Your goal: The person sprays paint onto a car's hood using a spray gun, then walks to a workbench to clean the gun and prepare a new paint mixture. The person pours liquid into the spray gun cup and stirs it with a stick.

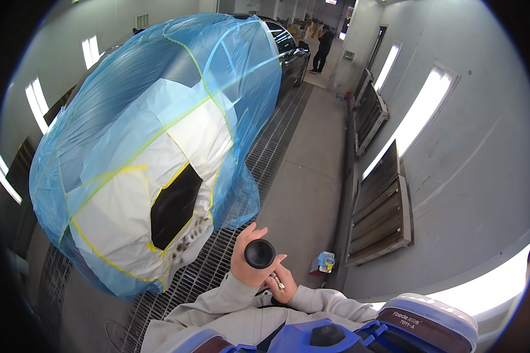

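Both of my hands are together at the lower middle, close to my body. A spray gun is between them, its round black cup lid [259,253] facing up. My left hand [241,260] is curled around the cup, with some fingertips reaching past its far side. Just below and to the right, my right hand [286,285] is closed around the gun's body, where a small silver metal part [278,282] shows. The lower part of the gun is hidden. Ahead to the left stands a car wrapped in blue plastic film [129,82] and white masking paper [109,217], with yellow tape framing a bare black panel [176,207].
Floor grating [218,250] runs beside the car. A small container with blue and yellow [325,262] stands on the floor at right. Vent panels [380,226] lean along the right wall. A person in dark clothes [322,52] stands far back. A blue respirator [324,335] covers the lower edge.
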Motion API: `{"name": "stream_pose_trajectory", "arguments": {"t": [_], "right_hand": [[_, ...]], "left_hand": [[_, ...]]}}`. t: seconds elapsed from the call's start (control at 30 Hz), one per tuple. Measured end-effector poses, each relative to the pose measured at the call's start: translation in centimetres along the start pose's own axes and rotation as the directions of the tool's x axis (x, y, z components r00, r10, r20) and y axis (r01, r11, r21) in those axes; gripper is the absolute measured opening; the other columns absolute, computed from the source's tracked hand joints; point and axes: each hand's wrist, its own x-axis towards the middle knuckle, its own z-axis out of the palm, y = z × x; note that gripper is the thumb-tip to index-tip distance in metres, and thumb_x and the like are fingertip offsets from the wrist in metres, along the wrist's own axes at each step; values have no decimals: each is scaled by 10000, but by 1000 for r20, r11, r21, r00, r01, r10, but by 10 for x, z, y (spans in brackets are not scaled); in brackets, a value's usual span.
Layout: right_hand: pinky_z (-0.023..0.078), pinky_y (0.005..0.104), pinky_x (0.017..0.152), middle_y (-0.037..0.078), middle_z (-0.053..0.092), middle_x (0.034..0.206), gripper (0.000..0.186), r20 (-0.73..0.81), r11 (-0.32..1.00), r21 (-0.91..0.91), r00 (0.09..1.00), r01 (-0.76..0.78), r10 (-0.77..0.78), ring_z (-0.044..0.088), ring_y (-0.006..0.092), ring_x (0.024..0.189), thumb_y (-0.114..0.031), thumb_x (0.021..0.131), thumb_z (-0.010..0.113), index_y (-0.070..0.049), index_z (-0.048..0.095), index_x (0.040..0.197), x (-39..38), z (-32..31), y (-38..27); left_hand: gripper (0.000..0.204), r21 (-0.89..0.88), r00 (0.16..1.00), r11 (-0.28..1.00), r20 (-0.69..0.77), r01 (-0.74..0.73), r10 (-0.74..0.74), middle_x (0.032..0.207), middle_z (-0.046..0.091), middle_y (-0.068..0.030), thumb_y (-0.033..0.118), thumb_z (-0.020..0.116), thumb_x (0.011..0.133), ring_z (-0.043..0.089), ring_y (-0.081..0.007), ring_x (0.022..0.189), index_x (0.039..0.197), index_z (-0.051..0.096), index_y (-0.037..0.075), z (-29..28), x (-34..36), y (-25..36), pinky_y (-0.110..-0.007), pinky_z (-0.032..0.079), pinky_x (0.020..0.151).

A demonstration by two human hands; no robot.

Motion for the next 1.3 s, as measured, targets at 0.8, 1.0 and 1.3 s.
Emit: {"name": "stream_pose_trajectory", "arguments": {"t": [0.8, 1.0, 1.3], "right_hand": [[449, 251, 583, 25, 647, 853, 537, -133, 966, 231, 980, -117, 150, 524, 59, 616, -374, 1051, 448, -18, 577, 1432, 20, -45, -38], [418, 271, 520, 154, 719, 1068, 815, -104, 925, 348, 975, -150, 197, 484, 98, 535, -633, 1082, 228, 67, 577, 1313, 43, -84, -43], [429, 254, 531, 175, 720, 1104, 727, -33, 867, 474, 982, -150, 188, 508, 106, 577, -543, 1122, 200, 53, 538, 1364, 58, -96, -37]], "left_hand": [[1084, -810, 866, 393, 257, 435, -428, 1689, 302, -161, 848, 393, 925, 330, -306, 1537, 1650, 231, 59, -32, 22, -13, -463, 279, 1226], [1054, -901, 862, -133, 433, 412, -264, 1730, 184, -158, 852, 214, 957, 220, -301, 1584, 1682, 109, 95, -70, 50, 8, -468, 218, 1276], [1035, -902, 879, -63, 431, 428, -202, 1740, 157, -160, 837, 187, 968, 198, -305, 1591, 1685, 93, 97, -76, 54, 19, -481, 202, 1274]]}}
